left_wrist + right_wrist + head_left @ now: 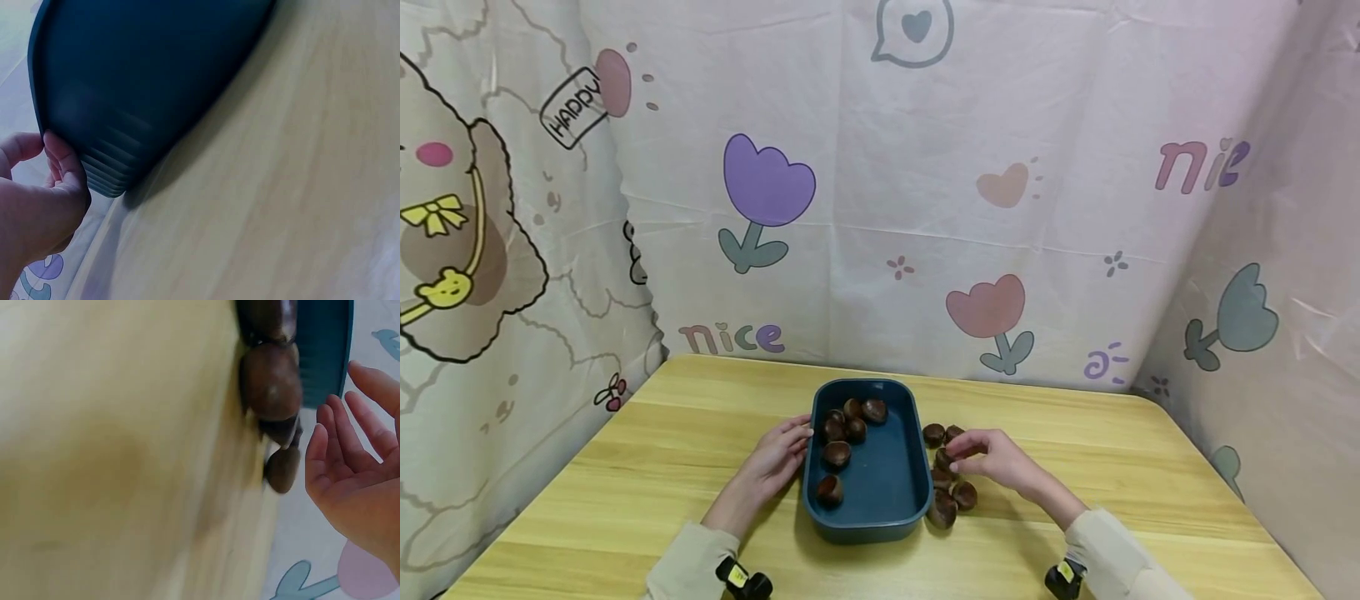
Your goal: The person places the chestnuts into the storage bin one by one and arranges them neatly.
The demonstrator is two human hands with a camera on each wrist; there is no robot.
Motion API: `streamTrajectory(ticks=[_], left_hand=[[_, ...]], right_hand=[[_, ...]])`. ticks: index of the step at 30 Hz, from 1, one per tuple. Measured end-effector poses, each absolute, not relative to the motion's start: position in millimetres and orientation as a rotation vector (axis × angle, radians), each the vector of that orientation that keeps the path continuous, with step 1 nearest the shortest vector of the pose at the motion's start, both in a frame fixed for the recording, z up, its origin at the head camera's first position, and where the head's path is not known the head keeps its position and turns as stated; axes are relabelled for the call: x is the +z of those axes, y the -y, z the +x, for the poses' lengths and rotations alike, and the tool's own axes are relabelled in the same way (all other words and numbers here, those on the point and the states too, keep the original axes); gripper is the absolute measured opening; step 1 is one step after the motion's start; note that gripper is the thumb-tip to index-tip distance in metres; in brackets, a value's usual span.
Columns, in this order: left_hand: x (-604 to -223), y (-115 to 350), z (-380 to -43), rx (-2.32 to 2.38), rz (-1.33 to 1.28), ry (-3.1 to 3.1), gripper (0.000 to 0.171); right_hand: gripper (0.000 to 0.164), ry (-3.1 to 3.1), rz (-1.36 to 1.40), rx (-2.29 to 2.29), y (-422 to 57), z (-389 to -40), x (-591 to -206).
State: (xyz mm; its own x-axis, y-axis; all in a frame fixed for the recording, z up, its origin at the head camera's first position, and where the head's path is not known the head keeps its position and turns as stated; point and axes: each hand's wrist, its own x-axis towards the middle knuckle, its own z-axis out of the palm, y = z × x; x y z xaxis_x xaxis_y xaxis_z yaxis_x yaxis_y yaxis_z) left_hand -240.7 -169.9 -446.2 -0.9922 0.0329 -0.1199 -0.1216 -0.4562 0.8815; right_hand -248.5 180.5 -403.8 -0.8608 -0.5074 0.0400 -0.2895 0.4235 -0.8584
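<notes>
A dark blue rectangular plastic box (pixel 880 475) stands on the table with several brown chestnuts (pixel 837 454) inside, mostly along its left side. At its left rim is my left hand (pixel 772 461); in the left wrist view, the thumb and a finger (pixel 61 153) pinch that rim. More chestnuts (pixel 943 508) lie in a loose group just right of the box. My right hand (pixel 996 460) hovers at this group, its fingers spread and slightly bent. The right wrist view shows nothing between the fingers of the right hand (pixel 356 444), beside the chestnuts (pixel 272 381).
The wooden table (pixel 715 400) has a light yellow grain and rounded back corners. Behind it hangs a white curtain (pixel 887 192) printed with flowers and words, and similar cloth (pixel 1292 250) runs along the sides.
</notes>
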Motion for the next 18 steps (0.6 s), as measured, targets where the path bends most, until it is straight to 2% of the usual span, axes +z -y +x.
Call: streamTrajectory(ticks=[18], left_hand=[[-445, 172, -243, 2.565, -0.151, -1.579, 0.042]], right_hand=[[0.045, -2.349, -0.721, -1.345, -207, -233, -430]])
